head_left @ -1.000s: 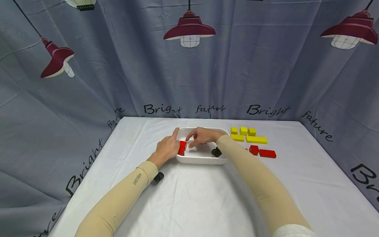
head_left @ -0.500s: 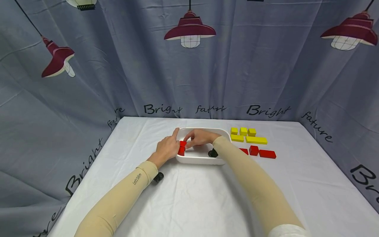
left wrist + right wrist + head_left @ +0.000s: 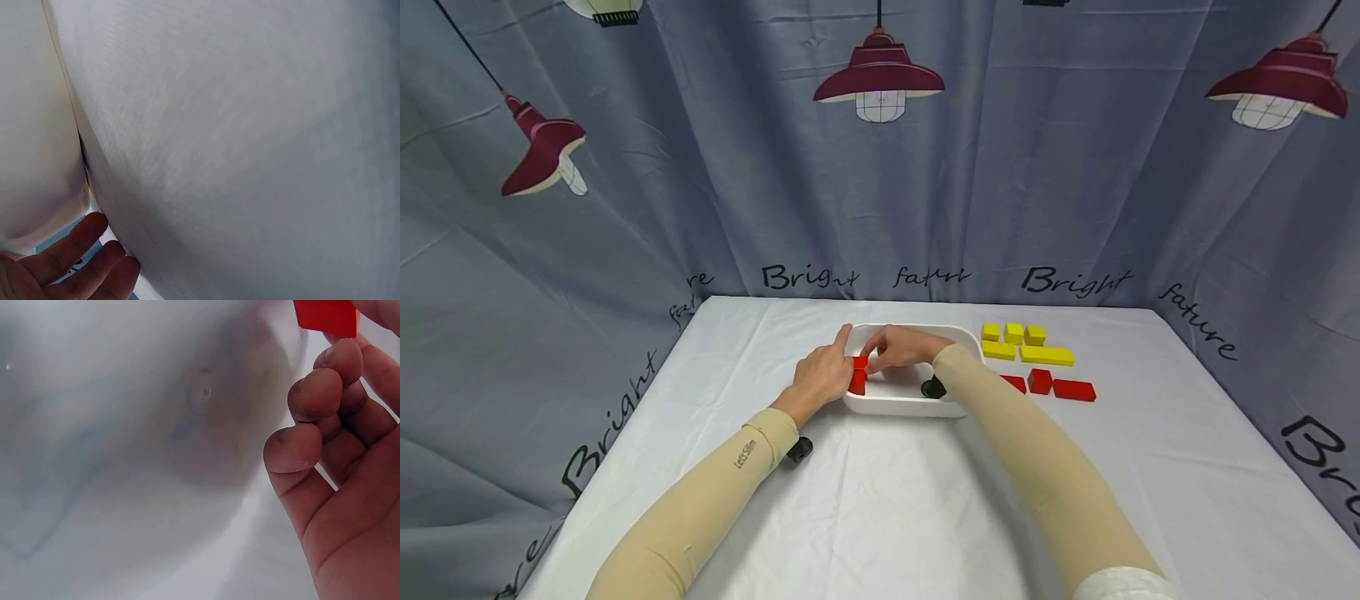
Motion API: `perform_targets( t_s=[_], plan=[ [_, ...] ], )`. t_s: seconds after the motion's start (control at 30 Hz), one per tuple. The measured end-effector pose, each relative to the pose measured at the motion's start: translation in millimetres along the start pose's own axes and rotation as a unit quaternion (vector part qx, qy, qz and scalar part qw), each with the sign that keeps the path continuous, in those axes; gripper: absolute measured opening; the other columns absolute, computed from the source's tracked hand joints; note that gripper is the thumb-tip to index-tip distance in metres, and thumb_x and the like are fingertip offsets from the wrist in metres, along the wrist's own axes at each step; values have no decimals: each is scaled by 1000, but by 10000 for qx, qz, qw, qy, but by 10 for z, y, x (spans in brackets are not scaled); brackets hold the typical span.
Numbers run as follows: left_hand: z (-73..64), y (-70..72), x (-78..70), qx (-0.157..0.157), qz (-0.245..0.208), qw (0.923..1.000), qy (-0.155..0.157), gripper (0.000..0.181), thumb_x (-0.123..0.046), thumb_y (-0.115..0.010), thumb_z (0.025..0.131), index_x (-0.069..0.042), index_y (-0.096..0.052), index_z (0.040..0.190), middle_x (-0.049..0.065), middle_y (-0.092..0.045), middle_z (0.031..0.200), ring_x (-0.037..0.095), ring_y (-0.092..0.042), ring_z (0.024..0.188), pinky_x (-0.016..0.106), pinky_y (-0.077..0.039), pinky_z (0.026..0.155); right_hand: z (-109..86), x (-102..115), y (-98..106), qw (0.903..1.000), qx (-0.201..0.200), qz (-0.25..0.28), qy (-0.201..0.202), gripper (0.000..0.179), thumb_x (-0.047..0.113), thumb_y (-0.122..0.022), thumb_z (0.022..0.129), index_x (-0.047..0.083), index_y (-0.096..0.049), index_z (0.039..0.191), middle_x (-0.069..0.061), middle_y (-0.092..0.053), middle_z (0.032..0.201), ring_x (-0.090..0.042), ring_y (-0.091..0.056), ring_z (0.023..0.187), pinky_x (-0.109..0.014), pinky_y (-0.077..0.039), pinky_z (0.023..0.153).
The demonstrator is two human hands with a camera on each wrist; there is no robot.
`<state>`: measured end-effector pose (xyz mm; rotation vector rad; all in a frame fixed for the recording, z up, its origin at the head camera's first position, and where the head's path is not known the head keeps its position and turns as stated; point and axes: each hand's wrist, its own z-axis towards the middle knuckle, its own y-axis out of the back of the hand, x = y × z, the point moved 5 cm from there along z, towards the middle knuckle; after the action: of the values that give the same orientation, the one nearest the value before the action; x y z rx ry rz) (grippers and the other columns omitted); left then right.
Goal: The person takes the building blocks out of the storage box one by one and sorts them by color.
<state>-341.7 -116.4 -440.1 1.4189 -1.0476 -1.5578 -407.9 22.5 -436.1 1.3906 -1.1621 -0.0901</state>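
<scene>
The left hand (image 3: 822,375) lies along the left end of a white tray (image 3: 898,406), its index finger straight beside the rim. Below, in the left wrist view, its other fingers (image 3: 87,250) are slightly bent against the outside of the tray. Reaching into the tray, the right hand (image 3: 901,346) has its thumb and index finger at a small red block (image 3: 326,317), pinching it. In the head view, that block (image 3: 860,363) stands at the tray's left end, right by a second red block (image 3: 857,383) in front of it.
Several yellow blocks (image 3: 1047,356) lie in two rows right of the tray. Nearer are red blocks (image 3: 1074,390), partly hidden by the right sleeve. Black wrist cameras (image 3: 800,450) hang under both wrists. A grey curtain (image 3: 775,167) closes off the back of the table.
The right hand has moved left inside the tray, and its fingertips have closed on the red block. The left hand stays in the same place.
</scene>
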Motion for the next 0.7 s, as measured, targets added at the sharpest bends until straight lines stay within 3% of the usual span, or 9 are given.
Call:
perform_targets(
  t_s=[0.3,0.7],
  plan=[
    [8,5,-22,-35,17,10000,-23,59,-25,-41,103,-23,-24,159,14,-69,108,27,-66,91,45,-55,71,-47,1,27,9999,131,78,-53,22,21,-72,88,16,-76,110,1,-55,72,-13,-50,65,-24,-37,60],
    [2,-2,1,71,27,9999,118,61,-26,-40,103,-23,-22,161,13,-68,125,29,-67,104,49,-55,78,-178,-82,98,9995,89,-176,-238,20,19,-71,87,14,-75,106,3,-54,70,-12,-50,67,-23,-39,63]
  ],
)
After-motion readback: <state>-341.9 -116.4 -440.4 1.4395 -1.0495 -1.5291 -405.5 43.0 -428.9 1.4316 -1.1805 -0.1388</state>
